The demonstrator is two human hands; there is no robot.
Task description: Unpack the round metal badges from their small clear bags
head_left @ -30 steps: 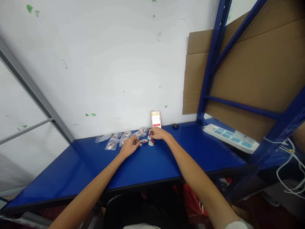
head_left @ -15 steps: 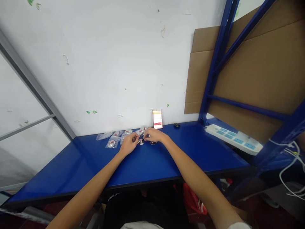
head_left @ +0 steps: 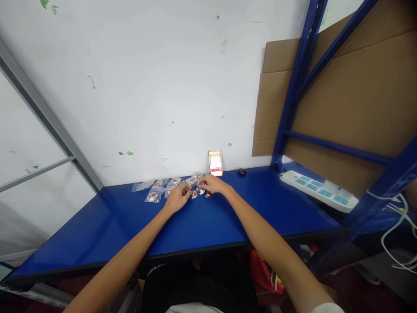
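Observation:
Over the back middle of the blue table (head_left: 192,230), my two hands work close together. My right hand (head_left: 210,183) has its fingers pinched at the red part of a round silver disc (head_left: 200,191). My left hand (head_left: 177,196) is closed, its thumb and fingertips together beside another silver disc (head_left: 193,194) with a red part; what it pinches is too small to make out. A darker, shiny disc (head_left: 209,195) lies under my right wrist. To the left, several similar discs sit in clear plastic bags (head_left: 152,196), partly behind my left hand.
A lit phone (head_left: 215,163) leans on the white wall. Right of it lies a small black object (head_left: 241,171). A white power strip (head_left: 319,190) stands by the blue metal frame (head_left: 291,95), with cardboard (head_left: 273,100) behind. White cables (head_left: 395,230) hang at far right.
The silver disc under my right fingertips now shows more plainly between my hands. My right fingers have lifted slightly, and my left hand has barely moved.

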